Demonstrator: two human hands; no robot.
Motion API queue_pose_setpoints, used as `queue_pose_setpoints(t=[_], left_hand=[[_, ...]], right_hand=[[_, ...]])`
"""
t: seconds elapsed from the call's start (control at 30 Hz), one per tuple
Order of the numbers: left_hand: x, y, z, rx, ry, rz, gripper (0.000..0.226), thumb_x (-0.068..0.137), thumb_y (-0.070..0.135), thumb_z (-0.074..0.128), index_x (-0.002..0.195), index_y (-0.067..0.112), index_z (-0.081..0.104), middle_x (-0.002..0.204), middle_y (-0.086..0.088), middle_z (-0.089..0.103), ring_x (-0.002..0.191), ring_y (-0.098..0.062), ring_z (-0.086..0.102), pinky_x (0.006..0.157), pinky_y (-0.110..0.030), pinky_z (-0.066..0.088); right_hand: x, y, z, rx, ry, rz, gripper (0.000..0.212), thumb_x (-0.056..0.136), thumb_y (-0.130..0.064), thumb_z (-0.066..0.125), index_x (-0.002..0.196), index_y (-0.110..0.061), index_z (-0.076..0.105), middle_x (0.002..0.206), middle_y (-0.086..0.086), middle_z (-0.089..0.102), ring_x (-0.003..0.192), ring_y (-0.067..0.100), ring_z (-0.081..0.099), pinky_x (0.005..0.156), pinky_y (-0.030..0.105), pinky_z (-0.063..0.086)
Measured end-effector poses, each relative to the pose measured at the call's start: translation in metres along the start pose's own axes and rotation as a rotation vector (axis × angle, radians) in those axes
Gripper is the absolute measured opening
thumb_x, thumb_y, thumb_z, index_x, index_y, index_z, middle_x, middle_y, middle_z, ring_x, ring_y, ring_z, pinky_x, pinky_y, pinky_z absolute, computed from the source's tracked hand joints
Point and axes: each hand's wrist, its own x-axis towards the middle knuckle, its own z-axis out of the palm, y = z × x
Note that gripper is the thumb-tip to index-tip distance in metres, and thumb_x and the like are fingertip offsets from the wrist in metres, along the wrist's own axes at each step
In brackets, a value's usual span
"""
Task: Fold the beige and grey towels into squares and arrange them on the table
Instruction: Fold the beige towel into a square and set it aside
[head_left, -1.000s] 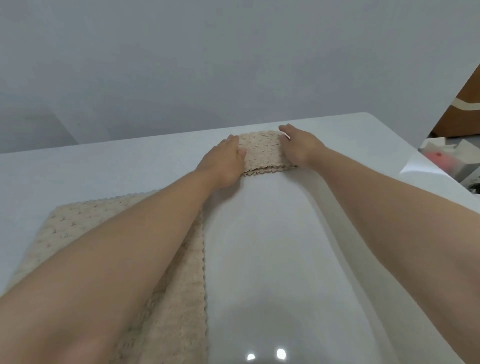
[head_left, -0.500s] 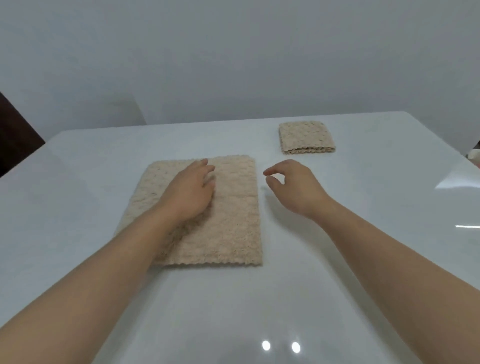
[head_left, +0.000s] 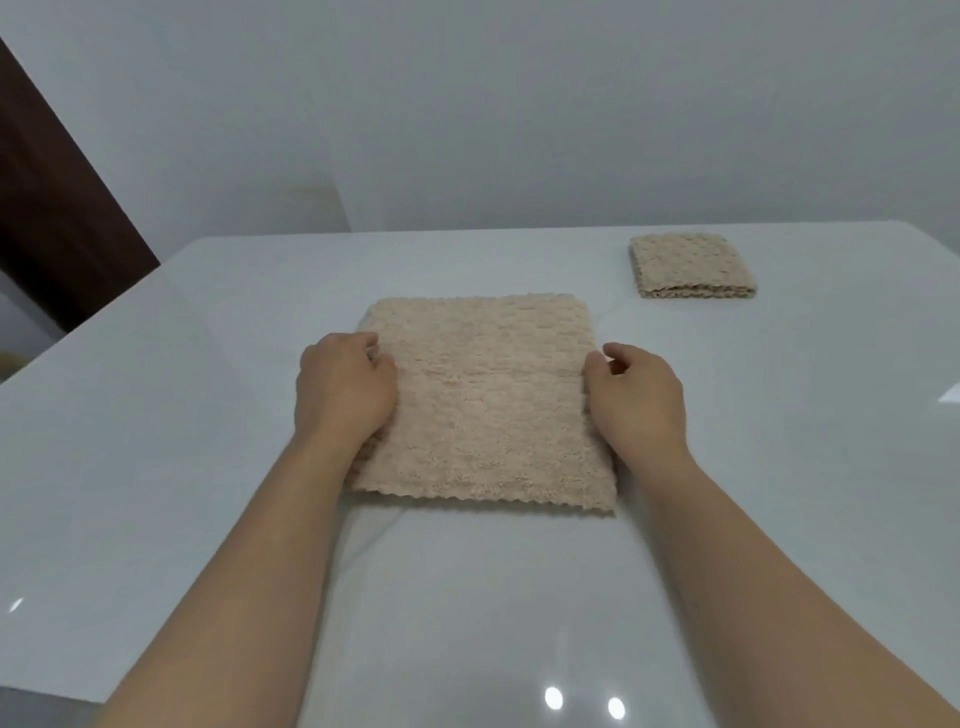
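Two hands flank my towel (head_left: 488, 400) at table (head_left: 208, 467) centre: left (head_left: 345, 392) at 9 o'clock, right (head_left: 636, 397) at 3, fingers curled on its edges. Uneven lifts could skew the fold.

White table (head_left: 208, 415) — flat towel (head_left: 488, 395), folded towel (head_left: 691, 262).

Count taken from the head camera. Beige towels: two. One is the larger beige towel (head_left: 485, 400), lying flat at the middle of the table; the other is the small folded beige towel (head_left: 691, 266), lying toward the far right. Grey towels: none counted. Tables: one, a glossy white table (head_left: 182, 415). Hands: two, the left hand (head_left: 344, 391) and the right hand (head_left: 636, 397), one at each side edge of the larger towel.
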Motion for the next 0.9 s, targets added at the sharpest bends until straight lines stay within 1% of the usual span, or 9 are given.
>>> queue_pose_setpoints(t=[0.07,0.2,0.3,0.37,0.47,0.57,0.77,0.83,0.9], left_hand=[[0.005,-0.010,-0.001,0.009,0.058,-0.044,0.042,0.099,0.032,0.052,0.133,0.012,0.068,0.135,-0.011,0.065,0.133,-0.033,0.050,0.108,-0.045,0.044],[0.009,-0.030,0.000,0.071,0.094,-0.076,0.041,0.098,0.037,0.051,0.125,0.014,0.072,0.121,-0.015,0.069,0.122,-0.038,0.055,0.102,-0.049,0.049],[0.006,-0.033,0.002,0.074,0.088,-0.056,0.036,0.096,0.038,0.051,0.105,0.018,0.079,0.107,-0.011,0.071,0.108,-0.036,0.061,0.091,-0.049,0.055],[0.005,-0.032,0.002,0.064,0.088,-0.039,0.028,0.096,0.034,0.056,0.103,0.019,0.079,0.108,-0.010,0.072,0.107,-0.035,0.063,0.090,-0.048,0.055],[0.002,-0.031,0.002,0.060,0.084,-0.030,0.026,0.097,0.033,0.057,0.105,0.020,0.079,0.112,-0.009,0.071,0.109,-0.033,0.062,0.092,-0.049,0.055],[0.002,-0.031,0.002,0.058,0.083,-0.046,0.030,0.095,0.035,0.057,0.111,0.019,0.077,0.115,-0.008,0.070,0.111,-0.032,0.062,0.094,-0.048,0.054],[0.002,-0.030,0.003,0.037,0.059,-0.031,0.039,0.095,0.033,0.056,0.127,0.017,0.070,0.127,-0.009,0.068,0.123,-0.033,0.056,0.102,-0.047,0.049],[0.001,-0.029,0.005,0.017,0.053,-0.006,0.043,0.094,0.031,0.056,0.133,0.015,0.066,0.132,-0.010,0.066,0.128,-0.034,0.053,0.105,-0.045,0.047],[0.000,-0.028,0.005,0.013,0.051,0.014,0.046,0.090,0.033,0.059,0.131,0.014,0.065,0.123,-0.011,0.068,0.125,-0.037,0.053,0.100,-0.045,0.048]], right_hand=[[0.000,0.003,0.000,-0.016,0.042,-0.021,0.045,0.099,-0.044,0.049,0.133,-0.019,0.065,0.113,-0.005,0.070,0.115,0.019,0.061,0.095,0.032,0.045],[-0.005,0.004,0.008,-0.056,0.058,-0.080,0.039,0.097,-0.046,0.051,0.116,-0.022,0.075,0.098,-0.007,0.072,0.098,0.017,0.064,0.080,0.031,0.048],[-0.006,0.001,0.011,-0.082,0.098,-0.118,0.035,0.094,-0.043,0.055,0.115,-0.023,0.075,0.103,-0.005,0.073,0.101,0.018,0.064,0.079,0.028,0.045],[-0.003,0.003,0.012,-0.086,0.108,-0.124,0.033,0.093,-0.041,0.057,0.116,-0.025,0.074,0.107,-0.003,0.071,0.105,0.020,0.063,0.081,0.029,0.046],[-0.001,0.004,0.013,-0.068,0.101,-0.171,0.028,0.093,-0.037,0.058,0.113,-0.026,0.074,0.109,0.000,0.069,0.109,0.021,0.060,0.083,0.028,0.043],[-0.004,-0.003,0.011,-0.045,0.130,-0.332,0.021,0.095,-0.031,0.061,0.110,-0.026,0.075,0.107,-0.001,0.064,0.113,0.024,0.054,0.089,0.025,0.036],[-0.031,-0.030,0.003,0.091,0.159,-0.732,0.017,0.097,-0.015,0.060,0.111,-0.014,0.070,0.103,-0.004,0.069,0.095,0.019,0.062,0.087,0.029,0.046],[-0.042,-0.035,0.002,0.155,0.131,-0.769,0.018,0.099,-0.015,0.057,0.115,-0.014,0.066,0.098,-0.013,0.066,0.087,0.010,0.061,0.080,0.029,0.049],[-0.049,-0.037,0.003,0.189,0.129,-0.770,0.017,0.102,-0.014,0.055,0.117,-0.018,0.061,0.085,-0.029,0.056,0.073,-0.005,0.053,0.071,0.018,0.042]])
